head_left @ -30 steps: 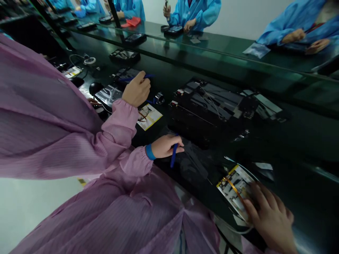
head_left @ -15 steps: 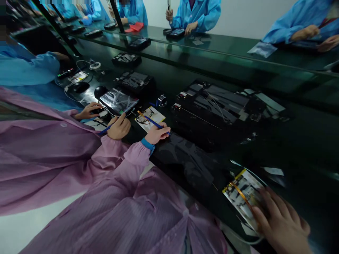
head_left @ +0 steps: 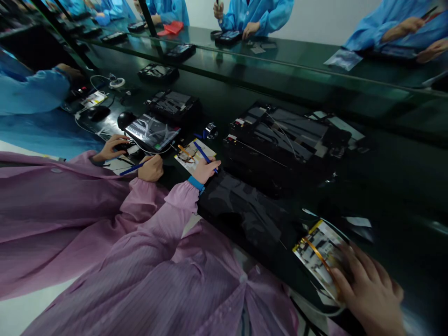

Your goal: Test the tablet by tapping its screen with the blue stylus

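Note:
My left hand [head_left: 205, 171], in a pink sleeve with a blue wristband, grips a slim blue pen-like stick [head_left: 202, 151]. Under the stick lies a flat shiny panel with yellow edges and an orange ribbon cable [head_left: 182, 164], just beyond my fingers. At the lower right, my right hand [head_left: 373, 287] is closed over the near side of a similar panel with an orange ribbon cable [head_left: 320, 240]. Its thumb and fingers rest across that panel, and part of it is hidden beneath them. Between my hands is a dark, film-covered slab [head_left: 245, 205] at the bench edge.
Dark device housings [head_left: 283, 133] with thin cables stand beyond my hands. A small shiny metal piece [head_left: 211, 130] sits near the left panel. To my left, a co-worker's hand [head_left: 151, 168] holds another blue stick beside a screen [head_left: 153, 132]. Blue-sleeved people work across the bench.
The blue stick in my left hand has swung to a steeper angle. The co-worker's hand on the left has drawn back from the screen. My right hand stays on its panel.

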{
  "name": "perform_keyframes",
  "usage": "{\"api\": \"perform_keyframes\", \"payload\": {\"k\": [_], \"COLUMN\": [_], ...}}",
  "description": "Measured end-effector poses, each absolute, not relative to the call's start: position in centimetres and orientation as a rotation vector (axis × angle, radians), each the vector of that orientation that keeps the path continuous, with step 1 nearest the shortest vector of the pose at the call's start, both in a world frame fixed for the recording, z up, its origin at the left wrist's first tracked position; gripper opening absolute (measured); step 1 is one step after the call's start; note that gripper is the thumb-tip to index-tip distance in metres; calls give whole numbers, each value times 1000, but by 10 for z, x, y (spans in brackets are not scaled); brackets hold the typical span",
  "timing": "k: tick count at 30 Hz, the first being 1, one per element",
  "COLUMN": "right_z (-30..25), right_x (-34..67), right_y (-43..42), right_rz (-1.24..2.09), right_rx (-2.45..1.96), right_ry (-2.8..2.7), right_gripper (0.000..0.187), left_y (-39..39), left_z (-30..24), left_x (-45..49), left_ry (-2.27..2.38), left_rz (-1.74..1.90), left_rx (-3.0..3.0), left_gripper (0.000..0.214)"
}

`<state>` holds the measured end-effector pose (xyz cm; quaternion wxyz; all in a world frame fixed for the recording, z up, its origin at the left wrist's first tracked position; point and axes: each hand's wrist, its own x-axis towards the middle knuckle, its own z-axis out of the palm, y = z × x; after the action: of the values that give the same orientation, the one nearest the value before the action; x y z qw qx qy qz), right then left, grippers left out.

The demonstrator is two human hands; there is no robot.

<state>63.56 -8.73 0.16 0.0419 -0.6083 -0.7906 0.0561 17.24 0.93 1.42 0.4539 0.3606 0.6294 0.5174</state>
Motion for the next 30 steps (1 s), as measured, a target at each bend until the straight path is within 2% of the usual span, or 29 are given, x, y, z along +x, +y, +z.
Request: {"api": "perform_keyframes", "payload": {"k": [8,17,30], "right_z": [7,1,3], "right_x": [628,630,628], "right_y": [-88,-88,-89], "right_rz": [4,-174,-133], "right_rx": [-1891,-1807,-1836], "right_ry": [-2441,-2467,-2456], "right_gripper": [51,42,48], "left_y": [7,13,13], "left_z": [13,12,7], "left_x": [173,176,173], "left_ry": [1613,1545,1474], "left_rz": [1221,1355,1408], "left_rx": [929,948,983], "left_gripper": [34,27,26]}}
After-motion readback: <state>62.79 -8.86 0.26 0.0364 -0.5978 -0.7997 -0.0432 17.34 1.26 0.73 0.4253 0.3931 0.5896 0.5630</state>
